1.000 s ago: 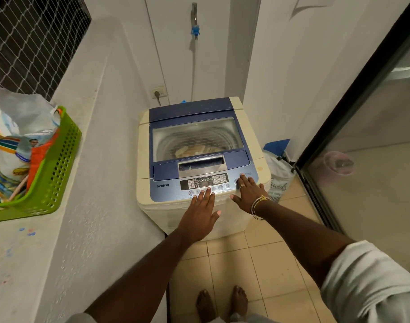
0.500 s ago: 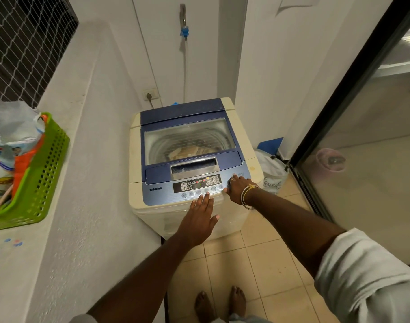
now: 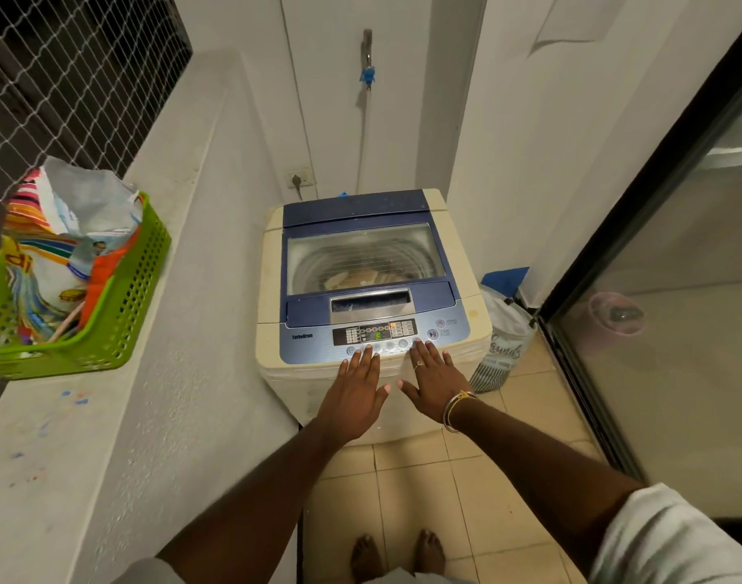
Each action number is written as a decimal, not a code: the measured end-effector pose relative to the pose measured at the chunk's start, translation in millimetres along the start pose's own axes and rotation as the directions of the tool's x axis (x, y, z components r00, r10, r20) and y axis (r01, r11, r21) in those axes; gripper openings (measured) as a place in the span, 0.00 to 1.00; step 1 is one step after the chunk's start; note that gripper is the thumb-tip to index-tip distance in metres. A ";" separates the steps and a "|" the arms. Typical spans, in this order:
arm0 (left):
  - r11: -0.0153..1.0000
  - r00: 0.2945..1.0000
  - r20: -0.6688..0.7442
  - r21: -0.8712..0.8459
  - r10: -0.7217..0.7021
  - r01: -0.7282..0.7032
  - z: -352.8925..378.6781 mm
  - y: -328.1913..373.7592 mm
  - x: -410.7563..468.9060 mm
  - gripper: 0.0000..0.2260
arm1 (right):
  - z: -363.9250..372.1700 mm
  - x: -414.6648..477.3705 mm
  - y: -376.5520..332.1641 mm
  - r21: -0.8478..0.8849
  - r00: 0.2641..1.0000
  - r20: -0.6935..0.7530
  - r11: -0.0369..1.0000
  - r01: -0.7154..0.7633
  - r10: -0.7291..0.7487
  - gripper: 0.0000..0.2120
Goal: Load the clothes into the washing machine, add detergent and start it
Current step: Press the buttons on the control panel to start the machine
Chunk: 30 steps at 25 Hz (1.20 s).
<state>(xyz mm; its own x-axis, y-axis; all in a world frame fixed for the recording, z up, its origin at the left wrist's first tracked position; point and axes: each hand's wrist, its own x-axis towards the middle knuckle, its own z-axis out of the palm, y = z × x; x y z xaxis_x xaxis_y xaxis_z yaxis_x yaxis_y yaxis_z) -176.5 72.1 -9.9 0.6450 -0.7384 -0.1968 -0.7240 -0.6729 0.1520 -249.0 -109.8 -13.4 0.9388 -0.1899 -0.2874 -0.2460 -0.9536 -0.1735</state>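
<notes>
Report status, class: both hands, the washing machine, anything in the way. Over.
Left hand and right hand open, fingers at control panel buttons. Washing machine lid shut, display lit. Nothing in the way.

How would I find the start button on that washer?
Look at the cream washer against the back wall, then its blue control panel along the front edge. The start button sits right of the display, just beyond the right hand. Unlike the plain buttons in the row below, it carries a play-pause symbol.

Control panel (image 3: 373,331) labels unreadable; green basket (image 3: 125,305) cut off left.
</notes>
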 end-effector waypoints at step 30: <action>0.989 0.992 0.010 -0.080 -0.123 0.123 1.0 -15.9 -36.4 0.30 | 8.1 -13.8 -49.7 -0.030 0.996 -0.014 0.996 0.088 -0.088 0.42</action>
<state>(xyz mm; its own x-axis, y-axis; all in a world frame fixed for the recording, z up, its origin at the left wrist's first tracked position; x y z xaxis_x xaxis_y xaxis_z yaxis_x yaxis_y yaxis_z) -188.7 109.7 -6.1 0.7265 -0.6498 -0.2233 -0.6172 -0.7600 0.2035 -251.6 -57.9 -8.4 0.9601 -0.1083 -0.2577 -0.1552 -0.9733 -0.1692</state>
